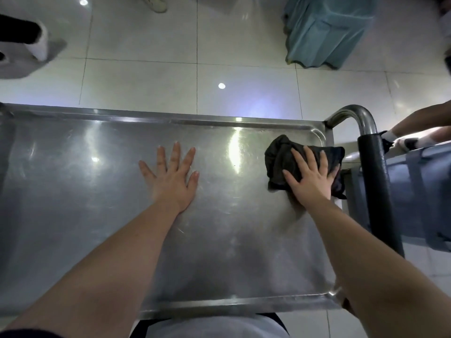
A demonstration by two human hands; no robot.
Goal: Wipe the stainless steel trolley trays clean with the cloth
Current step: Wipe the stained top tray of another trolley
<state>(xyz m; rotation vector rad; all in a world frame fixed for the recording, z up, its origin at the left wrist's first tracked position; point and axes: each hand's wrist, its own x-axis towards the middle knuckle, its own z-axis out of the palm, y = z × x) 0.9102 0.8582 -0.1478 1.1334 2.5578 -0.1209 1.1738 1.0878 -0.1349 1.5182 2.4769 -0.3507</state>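
The stainless steel trolley tray [73,191] fills the middle of the head view, its raised rim running along the far and near sides. A dark crumpled cloth [280,157] lies at the tray's far right corner. My right hand [310,176] presses flat on the cloth with fingers spread and straight. My left hand [172,176] rests palm down on the bare steel near the tray's centre, fingers spread. Both forearms reach in from the bottom of the view.
The trolley's curved steel handle with a black grip [373,172] stands at the right end. A blue bin [419,191] sits beyond it. Teal drapery [324,30] hangs at the back right. Another person's foot [410,141] is at the right; a shoe [153,3] stands on the tiled floor.
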